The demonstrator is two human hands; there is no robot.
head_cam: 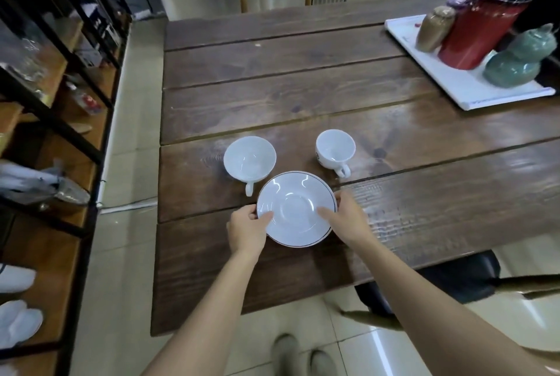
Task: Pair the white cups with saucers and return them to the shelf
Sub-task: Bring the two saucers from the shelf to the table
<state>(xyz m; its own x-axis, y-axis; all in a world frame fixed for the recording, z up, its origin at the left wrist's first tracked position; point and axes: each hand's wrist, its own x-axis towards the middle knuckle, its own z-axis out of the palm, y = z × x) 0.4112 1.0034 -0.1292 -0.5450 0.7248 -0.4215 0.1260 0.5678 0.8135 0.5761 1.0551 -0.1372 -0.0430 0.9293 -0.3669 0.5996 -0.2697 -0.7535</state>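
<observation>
I hold the saucer (298, 208) between both hands, my left hand (247, 230) pinching its left rim, thumb on top, and my right hand (345, 216) in the same grip on its right rim. It sits at the near part of the desk (303, 96). Just beyond it stand the wide cup (250, 160) to the left and the small cup (335, 149) to the right. The shelf (51, 102) is on my left.

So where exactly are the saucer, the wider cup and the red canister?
saucer (298, 193): head view, on its bare upper face near the far rim.
wider cup (249, 158): head view, inside its bowl.
red canister (478, 33): head view, on the middle of its red side.
</observation>
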